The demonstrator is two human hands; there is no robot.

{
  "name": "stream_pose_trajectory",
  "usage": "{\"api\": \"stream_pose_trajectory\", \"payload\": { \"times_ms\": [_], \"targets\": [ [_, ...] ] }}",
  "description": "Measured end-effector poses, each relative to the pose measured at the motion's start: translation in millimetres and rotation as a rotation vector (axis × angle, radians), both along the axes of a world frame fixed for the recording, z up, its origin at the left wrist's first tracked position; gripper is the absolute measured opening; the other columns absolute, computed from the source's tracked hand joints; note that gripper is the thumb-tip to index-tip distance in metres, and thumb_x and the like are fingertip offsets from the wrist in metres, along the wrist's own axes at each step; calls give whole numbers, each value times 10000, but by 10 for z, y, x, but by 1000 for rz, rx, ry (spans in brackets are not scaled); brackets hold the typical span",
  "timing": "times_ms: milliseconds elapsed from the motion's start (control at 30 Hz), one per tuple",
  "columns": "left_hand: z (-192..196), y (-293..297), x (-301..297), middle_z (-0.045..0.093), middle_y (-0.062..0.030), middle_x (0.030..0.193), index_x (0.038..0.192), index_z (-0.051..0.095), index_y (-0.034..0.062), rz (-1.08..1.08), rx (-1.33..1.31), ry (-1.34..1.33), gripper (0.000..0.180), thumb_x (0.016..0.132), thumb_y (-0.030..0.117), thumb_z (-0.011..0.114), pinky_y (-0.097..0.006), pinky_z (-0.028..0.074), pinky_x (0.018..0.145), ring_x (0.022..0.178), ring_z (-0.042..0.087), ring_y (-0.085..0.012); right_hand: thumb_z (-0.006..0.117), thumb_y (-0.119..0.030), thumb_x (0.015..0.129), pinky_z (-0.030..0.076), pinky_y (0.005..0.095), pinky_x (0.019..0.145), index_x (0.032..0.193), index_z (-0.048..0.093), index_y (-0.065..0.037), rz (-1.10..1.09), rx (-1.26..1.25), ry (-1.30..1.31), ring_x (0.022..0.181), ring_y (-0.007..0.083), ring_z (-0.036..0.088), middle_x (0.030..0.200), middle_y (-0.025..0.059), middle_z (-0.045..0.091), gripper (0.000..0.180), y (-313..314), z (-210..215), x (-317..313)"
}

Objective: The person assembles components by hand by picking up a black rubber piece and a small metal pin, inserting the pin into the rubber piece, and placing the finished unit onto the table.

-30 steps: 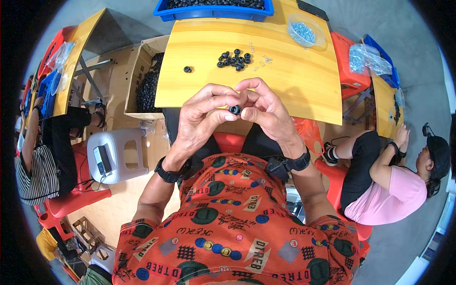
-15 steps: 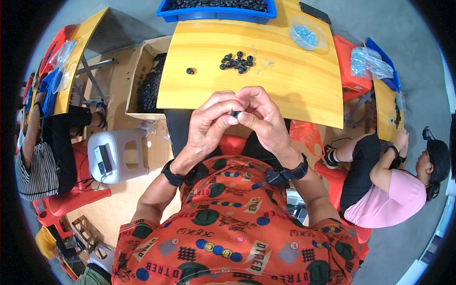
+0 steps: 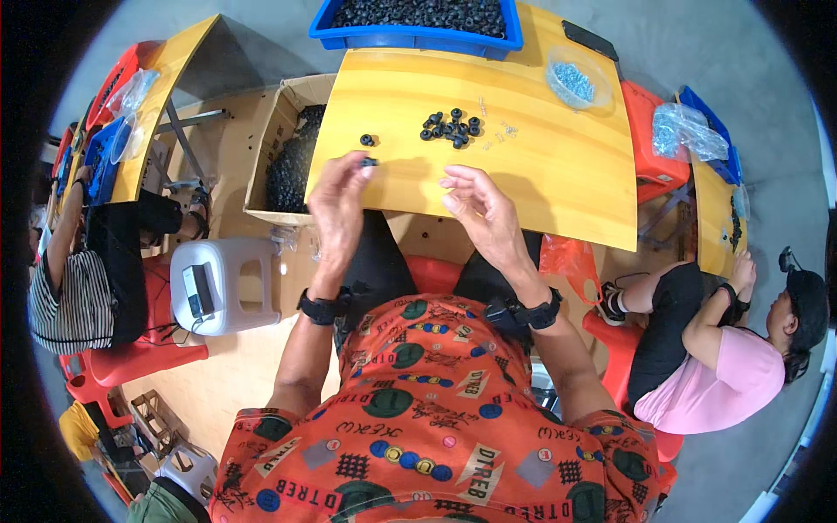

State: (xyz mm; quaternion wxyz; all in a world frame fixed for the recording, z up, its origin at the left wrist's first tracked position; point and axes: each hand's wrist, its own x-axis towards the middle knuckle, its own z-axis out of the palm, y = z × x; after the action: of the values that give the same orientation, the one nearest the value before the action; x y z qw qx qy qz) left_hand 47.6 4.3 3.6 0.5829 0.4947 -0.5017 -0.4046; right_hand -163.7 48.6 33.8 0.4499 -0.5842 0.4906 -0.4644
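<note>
Over the near left of the yellow table point(image 3: 540, 192), my left hand point(image 3: 336, 205) pinches a small black round part point(image 3: 370, 163) between thumb and fingertips, slightly blurred. Just beyond it lies a single black part point(image 3: 367, 139) on the tabletop. My right hand point(image 3: 485, 212) hovers above the near edge, fingers bent and apart from the thumb, with nothing visible in it. Farther off, a cluster of black parts point(image 3: 451, 129) sits mid-table, with several tiny clear pieces point(image 3: 502, 132) to its right.
A blue tray point(image 3: 418, 38) full of black parts stands at the far edge. Right of it are a clear bowl point(image 3: 595, 94) of small blue pieces and a dark phone-like slab point(image 3: 590, 39). A cardboard box point(image 3: 259, 187) of black parts stands left. People sit on both sides.
My hands have come apart. The left moved left and forward with the black part, while the right stayed near the table edge and loosened. The view has shifted slightly.
</note>
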Motion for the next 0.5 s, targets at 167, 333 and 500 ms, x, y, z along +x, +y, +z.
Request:
{"api": "stream_pose_trajectory", "payload": {
  "times_ms": [167, 333, 500],
  "targets": [
    [-120, -249, 297, 671, -60, 917, 1076, 681, 25, 164, 0, -385, 219, 862, 68, 666, -278, 509, 741, 781, 610, -127, 652, -101, 869, 508, 323, 774, 1062, 630, -4, -169, -162, 266, 891, 226, 641, 1012, 126, 643, 217, -74, 24, -175],
    [-106, -361, 191, 670, -149, 972, 1047, 674, 27, 155, -196, -846, 240, 809, 52, 673, -376, 507, 793, 882, 623, -300, 644, -67, 836, 484, 403, 845, 999, 640, 1, -297, -365, 465, 942, 330, 609, 998, 160, 630, 177, -146, -239, -328],
    [-90, -383, 140, 642, -164, 1029, 1047, 661, 16, 177, -234, -859, 260, 788, 43, 671, -410, 489, 848, 966, 596, -342, 639, -44, 828, 484, 399, 838, 967, 647, -3, -364, -335, 452, 940, 327, 607, 976, 149, 635, 146, -145, -323, -464]
  ]
}}
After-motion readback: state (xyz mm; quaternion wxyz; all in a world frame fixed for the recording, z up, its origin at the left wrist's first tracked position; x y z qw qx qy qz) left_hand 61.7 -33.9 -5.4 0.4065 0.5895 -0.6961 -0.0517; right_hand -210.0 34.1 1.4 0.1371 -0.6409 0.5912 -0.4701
